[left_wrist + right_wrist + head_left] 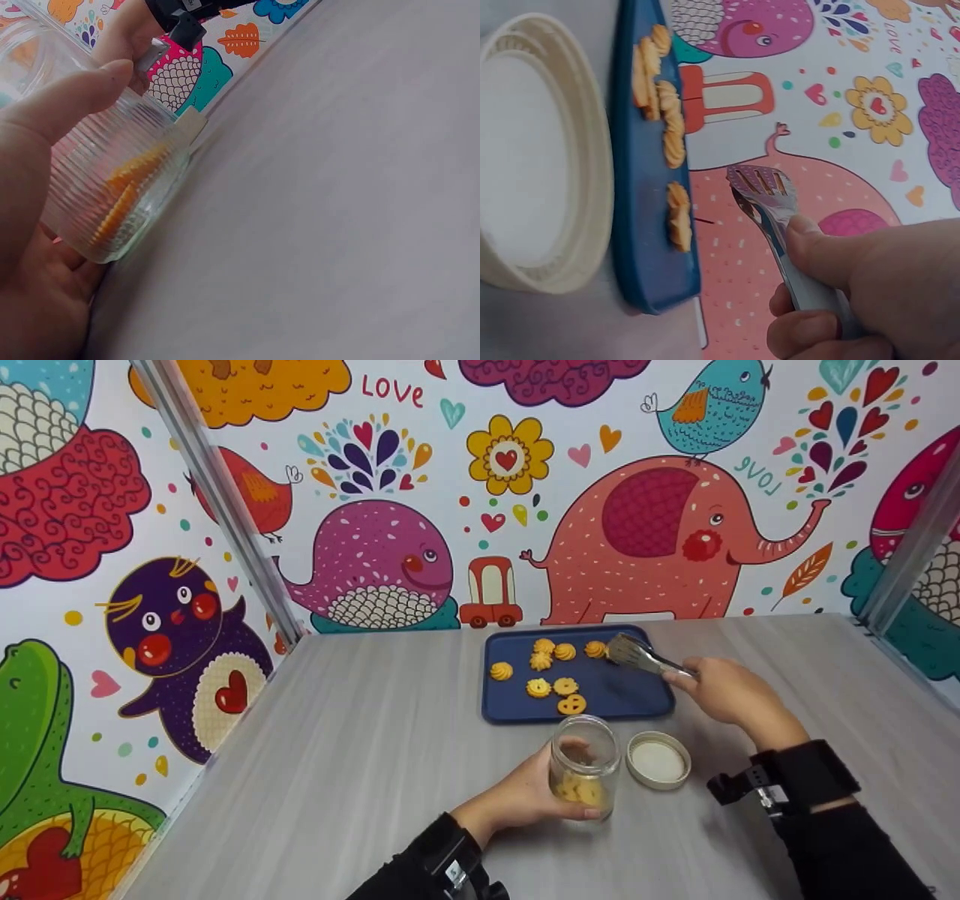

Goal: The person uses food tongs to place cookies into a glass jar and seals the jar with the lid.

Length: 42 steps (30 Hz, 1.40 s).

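Note:
My left hand (521, 789) grips a clear glass jar (609, 780), uncapped, with several cookies (579, 790) in its lower part. In the left wrist view, ridged glass shows the cookies (120, 199) leaning inside. My right hand (733, 697) holds metal food tongs (643, 655) with slotted heads. They reach over the right half of a blue tray (637, 701), their tips overlapping a swirl cookie (595, 649) in the head view. In the right wrist view, the tongs (769, 199) look nearly closed and apart from the cookies, with nothing visible between their tips.
Several more cookies, swirls, rings and a pretzel shape (571, 704), lie on the tray's left and middle. A round cream lid (658, 761) lies right of the jar on the grey wood-grain table (360, 742). A cartoon-printed wall (420, 435) stands behind the tray.

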{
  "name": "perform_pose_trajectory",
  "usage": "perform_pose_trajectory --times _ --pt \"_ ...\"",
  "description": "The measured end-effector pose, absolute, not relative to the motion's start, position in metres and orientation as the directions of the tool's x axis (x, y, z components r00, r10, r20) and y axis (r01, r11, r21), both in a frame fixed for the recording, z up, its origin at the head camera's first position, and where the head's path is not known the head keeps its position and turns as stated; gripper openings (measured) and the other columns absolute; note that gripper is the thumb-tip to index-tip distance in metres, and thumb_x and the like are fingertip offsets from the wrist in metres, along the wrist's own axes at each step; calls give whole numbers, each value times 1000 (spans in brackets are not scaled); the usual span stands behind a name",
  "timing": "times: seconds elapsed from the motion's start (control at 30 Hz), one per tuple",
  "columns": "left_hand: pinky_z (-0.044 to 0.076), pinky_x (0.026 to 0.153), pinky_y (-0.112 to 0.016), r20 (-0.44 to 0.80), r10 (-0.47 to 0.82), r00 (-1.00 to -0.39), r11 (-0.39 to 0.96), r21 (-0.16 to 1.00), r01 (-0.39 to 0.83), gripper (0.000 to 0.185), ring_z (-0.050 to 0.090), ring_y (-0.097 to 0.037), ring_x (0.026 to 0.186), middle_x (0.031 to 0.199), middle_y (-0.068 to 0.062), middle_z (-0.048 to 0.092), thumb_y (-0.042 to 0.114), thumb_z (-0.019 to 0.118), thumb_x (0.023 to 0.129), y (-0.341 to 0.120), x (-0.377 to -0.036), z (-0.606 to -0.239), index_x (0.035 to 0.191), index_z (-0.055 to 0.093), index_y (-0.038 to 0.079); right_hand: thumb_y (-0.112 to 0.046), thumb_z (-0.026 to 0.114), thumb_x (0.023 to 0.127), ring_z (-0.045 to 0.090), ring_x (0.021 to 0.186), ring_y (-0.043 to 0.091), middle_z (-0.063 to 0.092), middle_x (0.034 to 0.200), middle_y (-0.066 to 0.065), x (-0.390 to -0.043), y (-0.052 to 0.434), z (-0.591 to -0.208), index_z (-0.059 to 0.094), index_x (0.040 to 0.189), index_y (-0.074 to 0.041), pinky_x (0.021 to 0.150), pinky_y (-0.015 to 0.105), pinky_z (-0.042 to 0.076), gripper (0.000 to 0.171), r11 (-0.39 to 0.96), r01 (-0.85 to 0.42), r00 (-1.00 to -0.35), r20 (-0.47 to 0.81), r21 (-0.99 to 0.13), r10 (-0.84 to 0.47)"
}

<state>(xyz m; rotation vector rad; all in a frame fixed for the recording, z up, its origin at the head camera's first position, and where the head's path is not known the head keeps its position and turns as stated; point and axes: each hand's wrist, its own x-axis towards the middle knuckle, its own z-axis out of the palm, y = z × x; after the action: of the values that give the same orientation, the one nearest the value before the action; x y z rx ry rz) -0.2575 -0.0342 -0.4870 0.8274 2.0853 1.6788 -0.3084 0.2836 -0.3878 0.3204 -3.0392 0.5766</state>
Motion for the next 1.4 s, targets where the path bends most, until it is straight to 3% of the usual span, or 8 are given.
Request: perform_pose_trajectory --times 0.13,0.47,0.7,0.9,1.4 --pt "38 115 -30 98 627 -773 130 965 227 74 58 -7 127 136 11 60 14 94 79 -34 -257 -487 139 53 23 -40 59 109 59 85 34 63 88 14 -304 284 -377 67 126 6 67 44 46 50 900 -194 -981 49 -390 -190" --pt "38 115 -30 81 630 -773 139 967 215 75 57 -7 127 137 13 59 14 95 79 -34 -256 -485 140 53 25 -39 65 107 52 72 24 51 73 5 -279 267 -345 70 107 -3 60 37 39 36 885 -253 -967 131 -390 -218" --pt "38 115 -31 95 624 -776 140 963 230 74 58 -7 127 137 11 61 13 94 79 -35 -256 -485 139 53 23 -37 69 105 53 73 22 56 75 2 -258 255 -327 71 110 -3 60 36 40 34 873 -317 -947 180 -371 -267" --pt "37 116 -29 110 617 -779 153 955 256 75 57 -7 128 137 10 62 13 95 79 -35 -255 -484 141 53 20 -38 71 103 50 69 19 52 71 -2 -240 250 -314 68 101 -10 59 36 39 29 868 -362 -929 212 -341 -304" --pt "38 116 -30 110 611 -784 151 956 251 76 58 -7 127 137 11 61 11 95 77 -34 -255 -485 140 54 21 -49 68 102 52 71 14 56 76 -5 -216 251 -296 73 115 -14 59 31 44 38 848 -400 -911 45 -348 -411"
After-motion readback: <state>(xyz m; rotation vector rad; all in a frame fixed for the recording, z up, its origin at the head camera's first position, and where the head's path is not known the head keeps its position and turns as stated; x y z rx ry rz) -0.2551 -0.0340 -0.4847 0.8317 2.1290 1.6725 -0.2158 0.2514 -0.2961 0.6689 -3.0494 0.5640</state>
